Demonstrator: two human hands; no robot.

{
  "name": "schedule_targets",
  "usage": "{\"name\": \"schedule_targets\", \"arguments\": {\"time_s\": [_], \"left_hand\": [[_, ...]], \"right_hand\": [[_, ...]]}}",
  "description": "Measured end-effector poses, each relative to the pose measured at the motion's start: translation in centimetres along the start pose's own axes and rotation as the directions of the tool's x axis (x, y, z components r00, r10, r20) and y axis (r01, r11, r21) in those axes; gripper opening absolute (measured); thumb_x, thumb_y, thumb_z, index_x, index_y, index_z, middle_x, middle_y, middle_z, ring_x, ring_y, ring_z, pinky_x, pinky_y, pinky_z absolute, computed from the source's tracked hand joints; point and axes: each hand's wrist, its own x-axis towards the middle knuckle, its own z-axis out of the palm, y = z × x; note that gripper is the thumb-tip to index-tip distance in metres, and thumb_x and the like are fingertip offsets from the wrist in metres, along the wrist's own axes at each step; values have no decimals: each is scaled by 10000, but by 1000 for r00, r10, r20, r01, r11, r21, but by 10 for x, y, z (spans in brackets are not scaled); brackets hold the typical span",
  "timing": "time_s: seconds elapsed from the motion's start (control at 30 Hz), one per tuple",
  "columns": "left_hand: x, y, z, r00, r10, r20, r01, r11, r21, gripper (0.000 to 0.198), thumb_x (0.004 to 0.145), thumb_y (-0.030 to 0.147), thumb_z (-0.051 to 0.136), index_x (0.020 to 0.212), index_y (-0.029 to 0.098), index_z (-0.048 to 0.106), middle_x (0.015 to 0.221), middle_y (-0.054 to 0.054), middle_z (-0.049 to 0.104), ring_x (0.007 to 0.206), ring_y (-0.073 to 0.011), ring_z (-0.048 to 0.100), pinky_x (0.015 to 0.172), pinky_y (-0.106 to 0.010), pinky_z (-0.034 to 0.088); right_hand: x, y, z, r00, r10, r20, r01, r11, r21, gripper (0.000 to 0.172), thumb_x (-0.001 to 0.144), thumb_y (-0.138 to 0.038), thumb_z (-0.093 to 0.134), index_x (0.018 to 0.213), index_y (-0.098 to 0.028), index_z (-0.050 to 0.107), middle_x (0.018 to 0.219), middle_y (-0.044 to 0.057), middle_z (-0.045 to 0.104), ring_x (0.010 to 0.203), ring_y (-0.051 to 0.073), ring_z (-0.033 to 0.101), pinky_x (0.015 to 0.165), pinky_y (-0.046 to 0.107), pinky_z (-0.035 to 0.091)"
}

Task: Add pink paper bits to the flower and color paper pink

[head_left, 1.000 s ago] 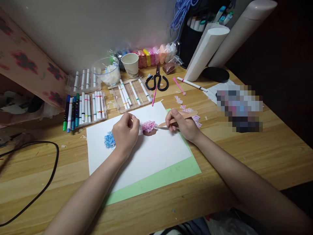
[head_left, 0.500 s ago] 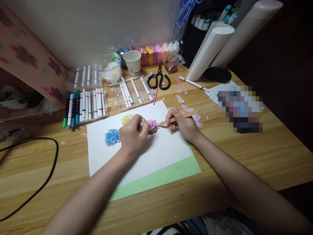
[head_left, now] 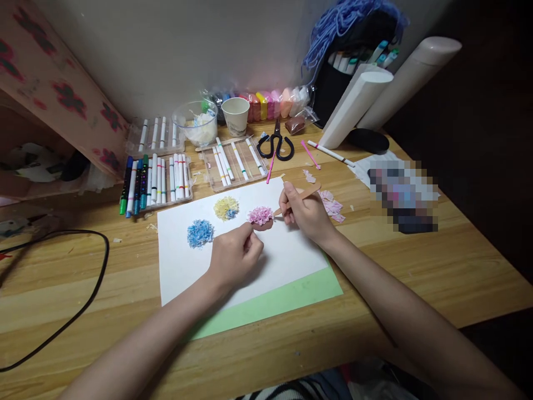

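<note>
A white sheet of paper (head_left: 287,258) lies over a green sheet (head_left: 308,293). On the white sheet are a blue cluster (head_left: 200,233) of crumpled bits, a yellow one (head_left: 226,207) with some blue at its edge, and a pink one (head_left: 261,214). Below the pink bits shows a smooth brown patch (head_left: 264,226). My left hand (head_left: 235,253) is closed, fingertips pressed together beside that patch; what they hold, if anything, is hidden. A flat wooden craft stick (head_left: 310,190) is gripped in my right hand (head_left: 306,215), its lower tip at the right edge of the pink cluster.
Torn pink paper pieces (head_left: 332,205) lie right of the sheet. Behind it are black-handled scissors (head_left: 276,147), marker cases (head_left: 208,172), a paper cup (head_left: 235,115), a clear bowl (head_left: 195,125) and bagged coloured clay (head_left: 275,104). A black cable (head_left: 100,266) curves at left.
My left hand has drawn back toward me, uncovering more of the yellow and pink clusters and the brown patch. The craft stick stays in my right hand near the pink cluster. The view has shifted slightly.
</note>
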Motion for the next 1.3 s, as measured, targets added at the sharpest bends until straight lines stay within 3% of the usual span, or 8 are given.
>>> {"name": "schedule_targets", "arguments": {"time_s": [0.27,0.5,0.8,1.07,1.3], "left_hand": [[4,-1,0,994,-93,53,95,994,-45,223,756,206,399,556,203,300,462,57,342,450,-97,330,495,-227,238],[4,-1,-2,991,-118,70,121,991,-56,232,774,232,387,565,205,291,472,54,338,456,-100,326,500,-231,236],[5,0,-2,988,-132,76,136,989,-55,247,773,240,392,547,204,301,466,50,360,455,-102,334,498,-232,240],[4,0,-1,988,-129,81,134,989,-64,236,773,232,399,553,203,319,470,50,369,458,-102,339,498,-230,241],[4,-1,-1,986,-138,90,143,988,-63,225,758,226,402,553,203,313,469,51,362,458,-101,330,496,-233,235]], "right_hand": [[-13,5,-5,995,25,-97,-13,992,123,589,913,-615,296,552,-191,486,422,-28,452,397,85,442,427,220,336],[-12,9,-3,999,41,-24,-37,991,128,590,893,-646,300,576,-190,497,451,-26,463,409,86,445,432,220,343],[-11,15,-1,998,17,-58,-13,998,65,583,899,-641,278,590,-200,500,464,-25,469,439,95,460,457,224,361],[-10,10,-6,992,-88,88,90,996,-16,566,907,-624,295,588,-197,486,489,-28,460,438,93,455,472,238,365],[-11,9,-8,998,-49,-29,50,997,57,596,895,-654,268,580,-202,495,482,-19,477,438,100,458,454,237,365]]}}
